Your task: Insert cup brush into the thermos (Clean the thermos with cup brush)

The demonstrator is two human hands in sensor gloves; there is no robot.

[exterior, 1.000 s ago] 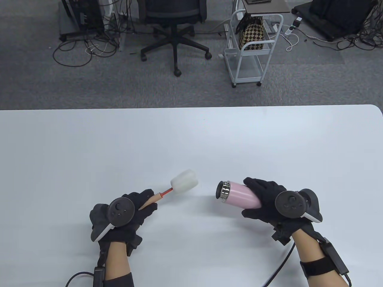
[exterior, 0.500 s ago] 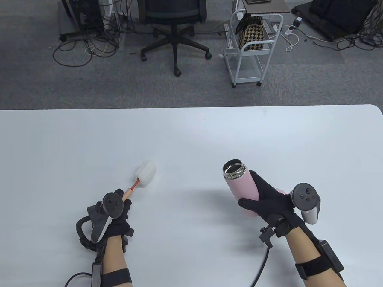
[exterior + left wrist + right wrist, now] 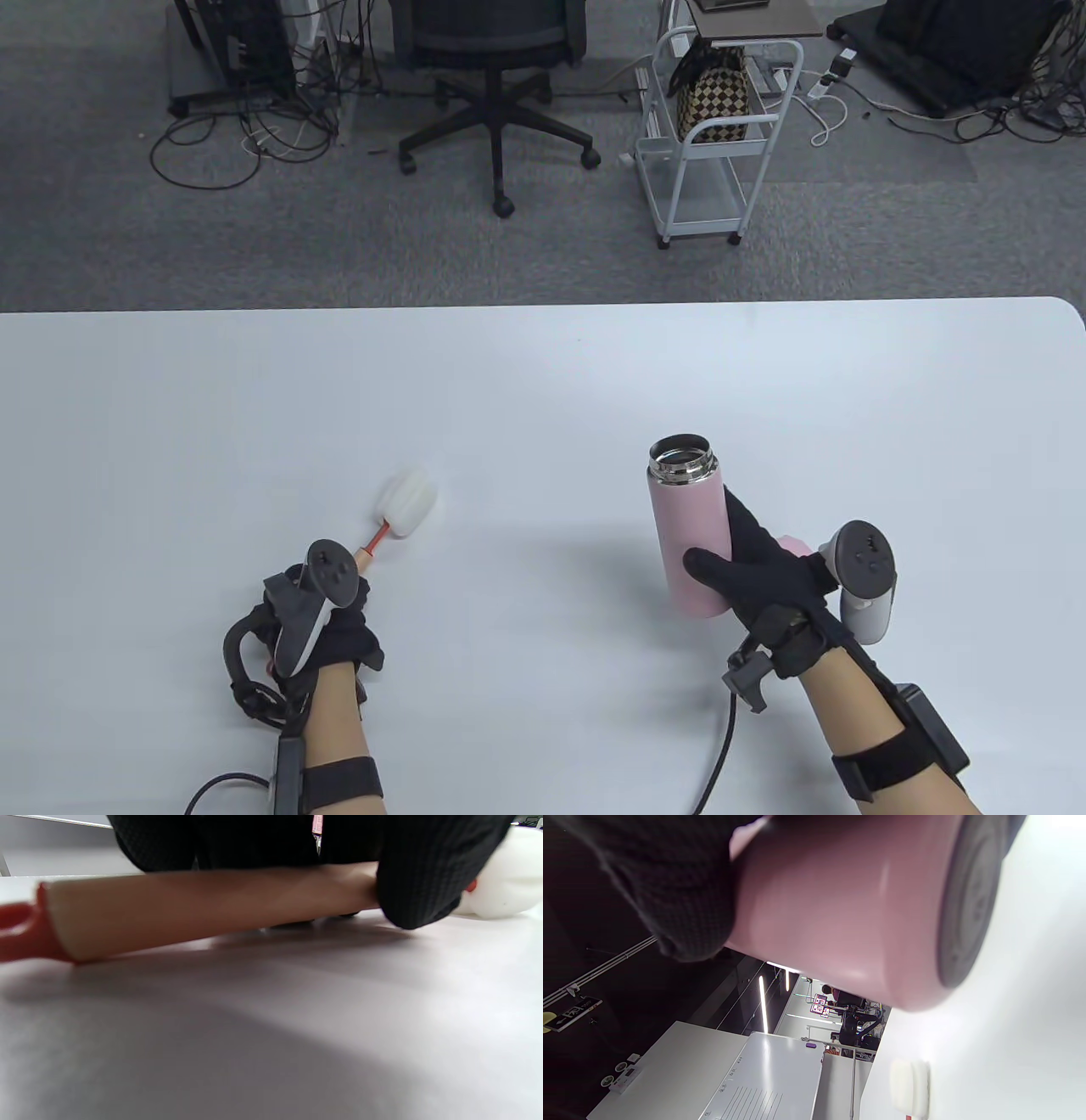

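On the white surface [image 3: 543,382], the right hand [image 3: 768,577] grips the pink thermos [image 3: 689,531] upright, steel mouth open upward, apparently ready to receive the cup brush [image 3: 399,509], whose wooden handle the left hand [image 3: 327,615] grasps low, well apart from it.

Grey carpet floor [image 3: 127,246], black office chair [image 3: 492,51], white trolley [image 3: 713,153], tangled cables [image 3: 237,144]
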